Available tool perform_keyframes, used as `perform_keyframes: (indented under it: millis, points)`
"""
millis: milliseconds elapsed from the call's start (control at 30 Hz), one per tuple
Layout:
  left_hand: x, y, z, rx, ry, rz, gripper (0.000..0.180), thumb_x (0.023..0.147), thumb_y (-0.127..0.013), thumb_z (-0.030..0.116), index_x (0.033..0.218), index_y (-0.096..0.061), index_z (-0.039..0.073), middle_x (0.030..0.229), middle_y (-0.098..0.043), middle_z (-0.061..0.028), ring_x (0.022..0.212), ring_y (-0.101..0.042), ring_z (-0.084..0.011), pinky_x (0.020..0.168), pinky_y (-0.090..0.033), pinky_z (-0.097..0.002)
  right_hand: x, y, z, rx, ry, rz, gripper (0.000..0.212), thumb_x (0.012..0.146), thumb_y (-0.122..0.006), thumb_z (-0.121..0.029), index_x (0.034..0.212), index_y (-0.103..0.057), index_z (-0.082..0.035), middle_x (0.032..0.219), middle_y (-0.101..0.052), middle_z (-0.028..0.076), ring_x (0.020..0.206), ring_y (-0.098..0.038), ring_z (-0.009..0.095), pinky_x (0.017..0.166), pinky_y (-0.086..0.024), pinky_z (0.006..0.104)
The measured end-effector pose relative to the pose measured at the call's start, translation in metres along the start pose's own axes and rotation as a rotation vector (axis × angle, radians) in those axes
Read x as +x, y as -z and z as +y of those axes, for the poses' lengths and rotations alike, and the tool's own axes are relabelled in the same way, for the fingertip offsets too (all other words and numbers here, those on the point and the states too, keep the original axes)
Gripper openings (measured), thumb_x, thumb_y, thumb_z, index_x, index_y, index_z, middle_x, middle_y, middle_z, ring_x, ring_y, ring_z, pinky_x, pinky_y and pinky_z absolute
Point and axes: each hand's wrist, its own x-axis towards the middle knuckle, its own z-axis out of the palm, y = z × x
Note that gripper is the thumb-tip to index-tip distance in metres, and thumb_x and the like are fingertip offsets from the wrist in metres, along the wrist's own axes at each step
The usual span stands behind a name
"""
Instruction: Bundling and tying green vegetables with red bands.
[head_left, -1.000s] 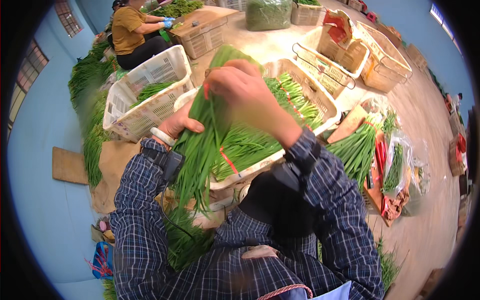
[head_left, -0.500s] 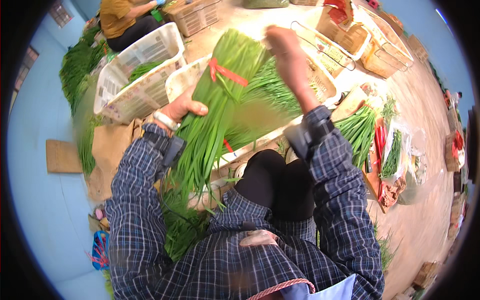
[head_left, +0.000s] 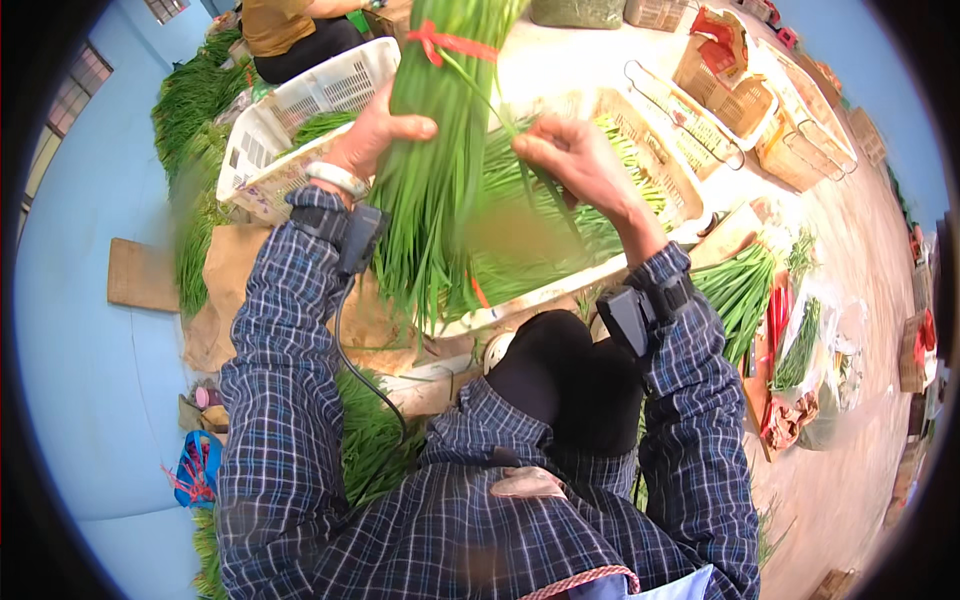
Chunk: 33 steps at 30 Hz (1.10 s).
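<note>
Currently, the left hand [head_left: 365,142] is gripping a big bunch of long green leaves [head_left: 435,150], thumb lying across the front and the fingers wrapping behind. The bunch is hanging tilted, leaf ends pointing down toward the person's lap, top running out of view; a red tie [head_left: 466,46] is circling its upper part, knotted on the left side. The right hand [head_left: 588,165] is closing thumb and index finger on a thin green strand [head_left: 482,93], which is running down from near the tie; a few loose blades are trailing below that hand, blurred. Both hands are working over a white crate [head_left: 545,291], which is holding more greens. A second white crate [head_left: 350,82] is standing behind the left hand, with some greens inside.

Off to the right, another green bunch [head_left: 738,300] is lying beside red strips [head_left: 779,310] and a clear plastic bag [head_left: 797,345]. More crates are standing at upper right, a red-and-tan wrapper [head_left: 718,42] sitting in one. Greens [head_left: 200,95] are piling along the blue wall [head_left: 90,380]. A co-worker in a mustard top [head_left: 277,25] is sitting at upper left, cut off by the frame.
</note>
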Motion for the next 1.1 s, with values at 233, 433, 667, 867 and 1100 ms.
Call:
perform_keyframes:
  millis: [233,433,667,867,1100]
  points:
    - [0.009,0.0,-0.026,0.274,-0.183,0.123,0.088,0.064,-0.081,0.012,0.141,-0.038,0.002,0.128,-0.053,-0.0063,0.118,-0.05,-0.0168,0.103,-0.039,-0.0312,-0.024,-0.001,0.022,0.051,0.057,-0.252,0.024,0.089,-0.066,-0.022,0.077,-0.064,-0.002,0.06,-0.059,0.002,0.048,-0.054,0.008,0.042,-0.043,0.0242]
    - [-0.014,0.046,-0.016,0.141,-0.084,0.312,0.074,0.068,-0.078,0.012,0.133,-0.044,0.002,0.115,-0.061,-0.0088,0.1,-0.061,-0.0195,0.09,-0.051,-0.0328,-0.117,0.049,0.039,-0.306,0.091,-0.076,0.022,0.08,-0.073,-0.015,0.071,-0.06,0.0,0.064,-0.047,0.004,0.059,-0.05,0.015,0.055,-0.041,0.0315]
    - [0.008,0.098,-0.036,-0.45,-0.136,0.389,0.036,0.086,-0.066,0.019,0.116,-0.057,0.001,0.106,-0.067,-0.0126,0.093,-0.069,-0.0226,0.08,-0.061,-0.0362,-0.373,0.114,0.083,-0.231,-1.069,0.099,0.032,0.08,-0.075,-0.032,0.082,-0.07,-0.001,0.062,-0.062,0.004,0.049,-0.058,0.01,0.042,-0.043,0.0264]
    - [0.016,0.078,-0.046,-0.514,-0.194,0.468,0.036,0.086,-0.072,0.015,0.117,-0.058,0.002,0.108,-0.067,-0.0104,0.094,-0.068,-0.023,0.079,-0.06,-0.0356,-0.356,0.091,0.057,-0.259,-0.905,0.493,0.011,0.082,-0.069,-0.011,0.085,-0.064,-0.001,0.073,-0.067,0.007,0.072,-0.067,0.014,0.05,-0.048,0.0261]
    - [0.022,0.025,-0.035,-0.295,-0.26,0.431,0.049,0.082,-0.067,-0.006,0.126,-0.047,0.004,0.109,-0.062,-0.0101,0.095,-0.066,-0.0233,0.078,-0.061,-0.0356,-0.097,0.042,0.016,0.19,-0.028,0.251,0.041,0.093,-0.06,-0.008,0.13,-0.045,-0.001,0.091,-0.057,0.007,0.08,-0.061,0.01,0.069,-0.052,0.0239]
